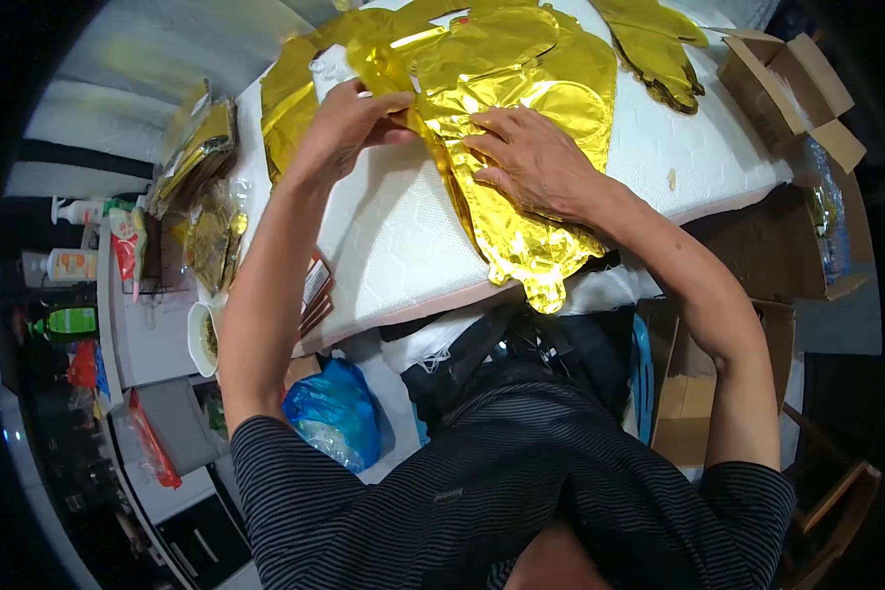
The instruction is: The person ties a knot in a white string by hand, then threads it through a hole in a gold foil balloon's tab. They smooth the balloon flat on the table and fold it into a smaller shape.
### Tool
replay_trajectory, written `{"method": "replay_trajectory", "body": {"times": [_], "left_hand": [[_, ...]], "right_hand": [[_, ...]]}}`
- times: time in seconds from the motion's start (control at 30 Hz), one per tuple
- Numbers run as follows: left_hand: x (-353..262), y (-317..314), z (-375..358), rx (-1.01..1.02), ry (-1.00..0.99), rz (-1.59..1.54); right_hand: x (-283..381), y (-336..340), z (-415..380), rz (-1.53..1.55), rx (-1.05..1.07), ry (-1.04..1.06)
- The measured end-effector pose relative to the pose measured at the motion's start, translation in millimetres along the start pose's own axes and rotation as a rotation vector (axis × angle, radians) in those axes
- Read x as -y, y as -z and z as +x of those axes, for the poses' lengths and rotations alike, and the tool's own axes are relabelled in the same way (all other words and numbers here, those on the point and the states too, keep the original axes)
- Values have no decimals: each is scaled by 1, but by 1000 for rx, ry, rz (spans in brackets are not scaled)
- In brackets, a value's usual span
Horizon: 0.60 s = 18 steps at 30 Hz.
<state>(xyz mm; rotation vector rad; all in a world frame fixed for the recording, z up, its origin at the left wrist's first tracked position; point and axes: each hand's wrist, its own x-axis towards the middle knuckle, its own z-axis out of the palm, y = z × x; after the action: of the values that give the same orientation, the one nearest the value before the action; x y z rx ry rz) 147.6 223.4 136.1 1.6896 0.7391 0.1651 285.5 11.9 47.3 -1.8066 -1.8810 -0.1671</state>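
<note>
A flat, shiny gold foil balloon (560, 103) lies on the white quilted surface in front of me, its rounded tab hanging over the near edge. Thumb and fingers of my left hand (349, 126) pinch a raised gold foil piece at the left side of this balloon. Part of those fingertips is hidden by the foil. My right hand (531, 162) rests on the balloon with its fingers stretched out, pressing on crinkled foil. More flat gold foil (287, 98) spreads out behind and left of my left hand.
The white padded surface (364, 265) ends close to my body. At its far right lie more gold foil pieces (659, 59) beside an open cardboard box (787, 88). Bagged gold foil (211, 236), a white bowl (203, 339) and a blue plastic bag (339, 408) are on the left.
</note>
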Motion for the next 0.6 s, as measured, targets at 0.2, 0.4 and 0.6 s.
{"method": "replay_trajectory", "body": {"times": [0.2,0.4,0.6], "left_hand": [[13,-30,4,163,-228,-71],[51,-1,-33,-57,-554,877],[73,-19,-38,65,-722,1140]], "right_hand": [[-4,-4,0,-23,-10,-2],[-3,-2,-1,4,-32,13],[-1,-2,0,-15,-34,12]]}}
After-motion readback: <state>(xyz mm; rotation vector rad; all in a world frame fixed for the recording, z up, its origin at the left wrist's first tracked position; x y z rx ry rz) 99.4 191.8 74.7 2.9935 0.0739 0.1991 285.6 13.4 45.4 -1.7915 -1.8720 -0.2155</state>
